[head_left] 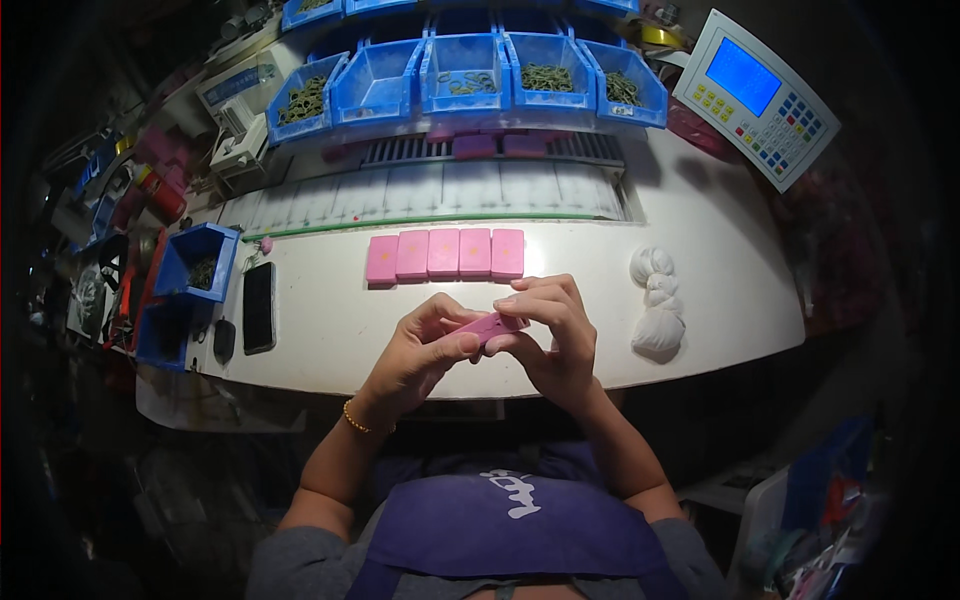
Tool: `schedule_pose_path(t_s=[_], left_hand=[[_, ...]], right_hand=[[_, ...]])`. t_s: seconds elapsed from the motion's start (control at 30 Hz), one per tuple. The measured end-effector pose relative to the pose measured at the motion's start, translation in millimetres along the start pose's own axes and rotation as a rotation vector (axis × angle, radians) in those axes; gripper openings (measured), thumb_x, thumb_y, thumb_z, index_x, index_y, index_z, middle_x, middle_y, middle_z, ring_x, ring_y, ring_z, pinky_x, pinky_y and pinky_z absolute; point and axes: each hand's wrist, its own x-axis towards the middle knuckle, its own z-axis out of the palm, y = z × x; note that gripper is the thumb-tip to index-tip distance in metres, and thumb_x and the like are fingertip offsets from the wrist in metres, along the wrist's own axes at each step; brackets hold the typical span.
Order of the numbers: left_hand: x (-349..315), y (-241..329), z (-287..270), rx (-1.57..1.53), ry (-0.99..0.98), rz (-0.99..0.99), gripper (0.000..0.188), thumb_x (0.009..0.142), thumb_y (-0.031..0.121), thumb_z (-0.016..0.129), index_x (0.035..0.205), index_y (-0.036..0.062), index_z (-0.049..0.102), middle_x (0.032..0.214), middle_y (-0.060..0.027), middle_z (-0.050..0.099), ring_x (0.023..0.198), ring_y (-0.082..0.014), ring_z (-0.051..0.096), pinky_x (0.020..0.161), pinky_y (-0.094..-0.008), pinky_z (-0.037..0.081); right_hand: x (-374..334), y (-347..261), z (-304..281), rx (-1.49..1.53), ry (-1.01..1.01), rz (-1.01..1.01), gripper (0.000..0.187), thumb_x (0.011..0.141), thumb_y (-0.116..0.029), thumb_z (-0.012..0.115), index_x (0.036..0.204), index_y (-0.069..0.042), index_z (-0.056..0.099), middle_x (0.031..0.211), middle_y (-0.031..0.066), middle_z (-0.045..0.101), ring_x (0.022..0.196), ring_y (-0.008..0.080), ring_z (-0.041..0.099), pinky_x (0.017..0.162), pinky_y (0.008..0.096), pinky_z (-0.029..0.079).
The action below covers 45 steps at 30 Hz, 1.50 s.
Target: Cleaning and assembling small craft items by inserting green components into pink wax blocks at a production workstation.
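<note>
Both my hands hold one small pink block [487, 327] above the front of the white table. My left hand [428, 338] grips its left end between thumb and fingers. At the other end, my right hand [556, 335] pinches it, with the fingers curled over the top. Part of the block is hidden by my fingers. Just beyond my hands lies a row of several similar pink blocks [443, 254], side by side, each with a small yellowish mark on top.
Blue bins [465, 78], some with greenish small parts, line the back. A control panel [757, 95] with a blue screen stands at back right. A knotted white cloth bundle [658, 305] lies on the right, a phone [259, 307] and a blue bin [198, 262] on the left.
</note>
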Motion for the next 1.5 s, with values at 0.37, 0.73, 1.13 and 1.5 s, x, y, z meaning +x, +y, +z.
schedule_pose_path(t_s=[0.37,0.73,1.13,1.5], left_hand=[[-3,-9,5,-0.015,0.070,0.029,0.013,0.090,0.009,0.067,0.098,0.0086,0.057,0.098,-0.0095,0.065,0.093,-0.0164,0.060,0.082,-0.0307,0.047],[-9,-10,-26,0.927,0.286,0.202,0.021,0.084,0.013,0.073,0.100,0.0046,0.063,0.093,-0.0078,0.068,0.082,-0.0158,0.061,0.076,-0.0314,0.050],[-14,7,-83,1.587,0.935,0.262,0.034,0.075,0.018,0.078,0.100,0.0023,0.062,0.091,-0.0151,0.067,0.086,-0.0309,0.064,0.079,-0.0397,0.051],[181,25,-158,1.765,1.078,0.334,0.041,0.076,0.031,0.074,0.099,0.0002,0.059,0.094,-0.0198,0.066,0.096,-0.0340,0.063,0.083,-0.0470,0.049]], right_hand=[[-14,0,1,0.021,0.063,-0.003,0.042,0.070,-0.006,0.084,0.106,-0.009,0.063,0.097,0.0087,0.071,0.088,0.0258,0.062,0.078,0.0367,0.052],[-15,28,-48,-0.099,-0.267,0.498,0.050,0.075,-0.006,0.078,0.121,-0.007,0.061,0.112,0.0084,0.064,0.106,0.0219,0.057,0.093,0.0338,0.044],[-58,68,-72,-0.544,-0.384,0.530,0.012,0.080,-0.014,0.071,0.088,-0.007,0.066,0.101,0.0080,0.060,0.099,0.0287,0.051,0.091,0.0401,0.037],[-78,53,-49,-0.560,-0.192,0.543,0.008,0.087,-0.009,0.062,0.088,-0.003,0.058,0.094,0.0114,0.057,0.093,0.0314,0.050,0.086,0.0420,0.039]])
